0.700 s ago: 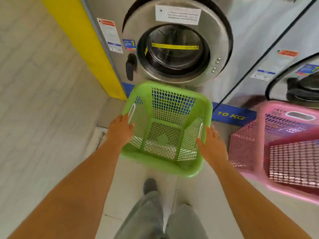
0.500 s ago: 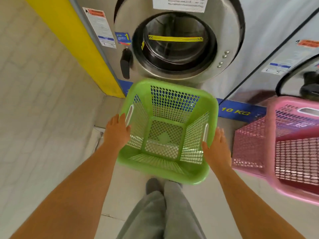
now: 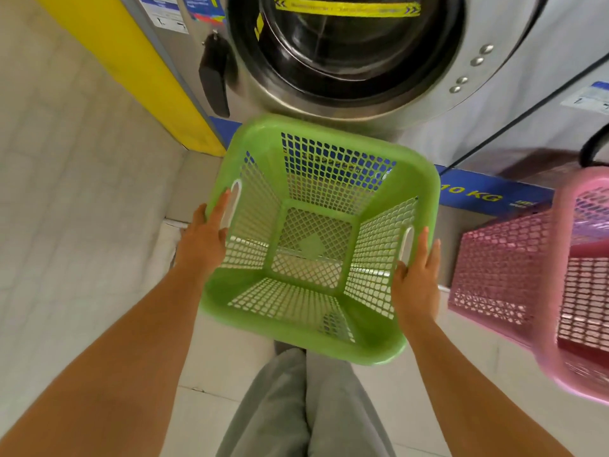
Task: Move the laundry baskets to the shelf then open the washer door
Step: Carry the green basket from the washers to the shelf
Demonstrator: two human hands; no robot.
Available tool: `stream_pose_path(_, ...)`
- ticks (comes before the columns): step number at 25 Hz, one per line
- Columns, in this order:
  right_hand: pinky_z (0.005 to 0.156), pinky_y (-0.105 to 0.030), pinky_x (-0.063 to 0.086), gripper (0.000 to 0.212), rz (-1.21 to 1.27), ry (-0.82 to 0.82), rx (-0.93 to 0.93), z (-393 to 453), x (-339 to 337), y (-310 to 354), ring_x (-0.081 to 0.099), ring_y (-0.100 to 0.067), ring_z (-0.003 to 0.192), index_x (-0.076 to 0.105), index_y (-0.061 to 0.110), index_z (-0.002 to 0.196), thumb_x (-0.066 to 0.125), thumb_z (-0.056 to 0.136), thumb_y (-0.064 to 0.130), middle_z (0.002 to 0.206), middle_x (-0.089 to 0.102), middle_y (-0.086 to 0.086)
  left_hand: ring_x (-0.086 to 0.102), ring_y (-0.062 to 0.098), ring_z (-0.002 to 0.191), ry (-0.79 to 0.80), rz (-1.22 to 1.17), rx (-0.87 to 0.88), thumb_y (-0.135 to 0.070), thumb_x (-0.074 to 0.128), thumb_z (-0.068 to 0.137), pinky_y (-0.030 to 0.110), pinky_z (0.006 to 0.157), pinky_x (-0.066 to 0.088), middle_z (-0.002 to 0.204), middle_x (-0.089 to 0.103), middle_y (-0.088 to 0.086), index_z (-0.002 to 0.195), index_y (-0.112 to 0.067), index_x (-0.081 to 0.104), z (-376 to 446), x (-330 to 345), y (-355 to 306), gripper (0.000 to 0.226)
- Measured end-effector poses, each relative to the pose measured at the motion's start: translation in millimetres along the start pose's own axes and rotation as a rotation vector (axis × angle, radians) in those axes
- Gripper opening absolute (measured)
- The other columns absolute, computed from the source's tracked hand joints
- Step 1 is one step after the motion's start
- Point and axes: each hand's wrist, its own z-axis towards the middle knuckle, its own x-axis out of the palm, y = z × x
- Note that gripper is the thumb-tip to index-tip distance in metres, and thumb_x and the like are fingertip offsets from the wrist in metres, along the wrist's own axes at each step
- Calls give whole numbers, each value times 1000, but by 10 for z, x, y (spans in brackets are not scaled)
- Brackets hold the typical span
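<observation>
Nearer the steel washer door (image 3: 346, 44) now, the green plastic mesh basket (image 3: 313, 125) is pressed between left hand (image 3: 204, 239) and right hand (image 3: 417, 278), fingers (image 3: 221, 206) straight.

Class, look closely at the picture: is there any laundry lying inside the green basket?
No, the green basket holds nothing; its mesh floor and walls show bare all the way down.

green basket (image 3: 296, 334) raised nearer; left hand (image 3: 204, 240), right hand (image 3: 417, 280) slid forward
</observation>
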Motion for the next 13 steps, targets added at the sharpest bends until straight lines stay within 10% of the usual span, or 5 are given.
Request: stream_pose_path(13, 73, -49, 51, 77, -19, -36, -57, -379, -69, -33, 63, -45, 96, 7, 34, 152, 45, 92, 6, 159, 17, -5, 60, 38, 95, -180, -213, -67, -1, 47, 93, 44, 71, 51, 137, 44, 14, 150, -42, 20, -669, 113, 156, 75)
